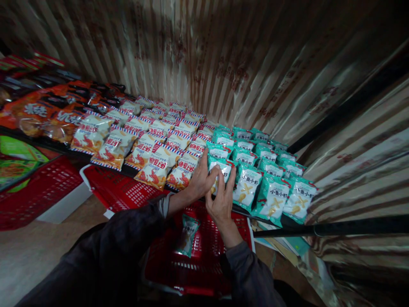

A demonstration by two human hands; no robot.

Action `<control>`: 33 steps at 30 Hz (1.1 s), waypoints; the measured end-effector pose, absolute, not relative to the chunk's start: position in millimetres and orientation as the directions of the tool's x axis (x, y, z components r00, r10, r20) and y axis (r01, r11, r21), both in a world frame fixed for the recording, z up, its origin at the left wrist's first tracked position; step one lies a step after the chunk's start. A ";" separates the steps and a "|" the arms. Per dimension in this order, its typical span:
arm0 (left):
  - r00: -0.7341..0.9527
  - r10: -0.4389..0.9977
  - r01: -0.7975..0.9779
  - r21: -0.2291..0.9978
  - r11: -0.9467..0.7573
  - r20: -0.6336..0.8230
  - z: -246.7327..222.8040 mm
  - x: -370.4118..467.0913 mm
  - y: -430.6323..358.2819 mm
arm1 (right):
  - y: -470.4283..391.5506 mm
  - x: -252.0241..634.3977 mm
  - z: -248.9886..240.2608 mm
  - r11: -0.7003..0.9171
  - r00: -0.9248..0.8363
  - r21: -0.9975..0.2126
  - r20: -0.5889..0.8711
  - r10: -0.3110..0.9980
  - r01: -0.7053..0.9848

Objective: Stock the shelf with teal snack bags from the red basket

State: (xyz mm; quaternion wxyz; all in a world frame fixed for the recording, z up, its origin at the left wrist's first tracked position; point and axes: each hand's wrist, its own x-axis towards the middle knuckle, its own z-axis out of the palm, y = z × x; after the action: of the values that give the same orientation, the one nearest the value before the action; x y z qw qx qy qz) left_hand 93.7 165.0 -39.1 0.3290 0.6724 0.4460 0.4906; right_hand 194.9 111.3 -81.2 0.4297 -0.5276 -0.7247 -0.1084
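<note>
My left hand (198,181) and my right hand (223,202) are together on a teal and white snack bag (220,167) at the shelf's front edge. The fingers of both hands curve over its front and sides, partly hiding it. It stands at the left end of the front row of matching teal bags (247,185). Left of my hands are rows of white snack bags (153,164) with red lettering and striped edges. One more teal snack bag (188,236) lies in the red basket (204,266) below my arms.
Orange snack bags (47,115) fill the shelf's left part. A patterned curtain (204,55) hangs behind. Black rack bars (358,226) run to the right. Another red basket (124,192) and a red crate (41,200) stand below the shelf at left.
</note>
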 end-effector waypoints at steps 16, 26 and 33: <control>0.105 0.947 0.250 0.914 -0.320 0.303 -35.3 94.1 171.8 | 116.2 193.6 -79.8 0.393 -0.024 -0.379 0.694 0.720 0.838; 0.110 0.946 0.239 0.916 -0.322 0.304 -34.1 94.3 172.2 | 117.7 192.2 -80.9 0.379 -0.027 -0.345 0.708 0.706 0.859; 0.133 0.925 0.229 0.897 -0.378 0.356 -40.8 92.7 173.0 | 119.7 192.0 -82.5 0.360 -0.035 -0.282 0.743 0.669 0.889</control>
State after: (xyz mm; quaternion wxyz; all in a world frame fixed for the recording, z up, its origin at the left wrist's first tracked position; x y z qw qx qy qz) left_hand 92.7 173.0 -40.8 0.3507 0.6658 0.4334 0.4959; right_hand 192.0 119.7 -82.5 0.4237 -0.5503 -0.7076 -0.1301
